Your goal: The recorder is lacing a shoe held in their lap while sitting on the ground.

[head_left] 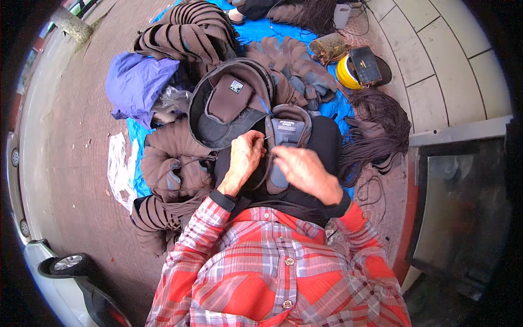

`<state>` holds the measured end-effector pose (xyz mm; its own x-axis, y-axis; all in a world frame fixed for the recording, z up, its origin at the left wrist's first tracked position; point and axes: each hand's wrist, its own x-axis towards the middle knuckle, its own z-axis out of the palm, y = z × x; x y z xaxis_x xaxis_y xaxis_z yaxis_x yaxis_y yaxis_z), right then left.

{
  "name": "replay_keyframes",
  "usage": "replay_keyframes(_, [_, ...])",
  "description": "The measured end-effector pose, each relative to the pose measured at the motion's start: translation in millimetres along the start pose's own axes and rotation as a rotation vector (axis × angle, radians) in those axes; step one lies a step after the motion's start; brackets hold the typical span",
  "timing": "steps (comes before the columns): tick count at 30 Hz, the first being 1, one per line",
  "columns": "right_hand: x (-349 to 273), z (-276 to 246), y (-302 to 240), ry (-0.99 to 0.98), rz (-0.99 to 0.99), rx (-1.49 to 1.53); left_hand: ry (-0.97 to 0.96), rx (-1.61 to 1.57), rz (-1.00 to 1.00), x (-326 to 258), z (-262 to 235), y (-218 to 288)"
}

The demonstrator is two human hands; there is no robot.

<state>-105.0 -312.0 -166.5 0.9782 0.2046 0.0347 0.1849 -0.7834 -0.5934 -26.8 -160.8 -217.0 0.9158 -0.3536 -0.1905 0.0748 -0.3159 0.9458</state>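
A brown-grey shoe upper [290,122] with a grey tongue stands on my lap, its opening away from me. At its left edge my left hand [246,157] is closed in a pinch; a small pale tip shows at the fingertips, too small to name. A brown strip, perhaps a lace, hangs below there along the upper. Over the upper's right side is my right hand [306,170], its fingers bent and smeared by motion. What it holds, if anything, cannot be seen. Just beyond my left hand lies a black basin [218,141] with a brown shoe piece [230,99] inside.
Stacked brown shoe uppers [188,30] and more uppers [177,158] lie around me on a blue sheet [256,30]. At right are a bundle of dark laces [378,128] and a yellow tub [346,73] under a black purse [365,65]. A purple bag [139,84] sits left.
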Motion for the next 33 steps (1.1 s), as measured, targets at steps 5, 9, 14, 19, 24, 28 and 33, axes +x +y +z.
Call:
replay_keyframes(5, [25.7, -22.2, 18.9, 0.114, 0.006, -0.142, 0.15, 0.221, 0.207, 1.5, 9.6, -11.1])
replay_keyframes(9, [40.1, -14.8, 29.2, 0.206, -0.096, -0.182, 0.172, 0.294, 0.301, 1.2, 7.7, -8.8])
replay_keyframes(14, [52.8, -5.0, 40.5, 0.175, -0.254, -0.257, 0.122, 0.332, 0.339, 5.7, 5.2, -8.1])
replay_keyframes(19, [55.9, 1.4, 48.2, 0.146, -0.28, -0.246, 0.108, 0.679, 0.41, 5.5, 7.6, 0.6])
replay_keyframes(24, [59.3, 9.9, 50.1, 0.159, -0.296, -0.149, 0.11, 0.638, 0.551, 13.0, 4.6, -0.3])
replay_keyframes(28, [60.6, 11.2, 56.6, 0.117, -0.198, -0.065, 0.112, 0.476, 0.36, 9.3, 6.5, -3.7])
replay_keyframes(33, [63.3, 14.1, 58.9, 0.057, -0.238, -0.119, 0.119, 0.348, 0.191, 14.7, 7.8, -3.4])
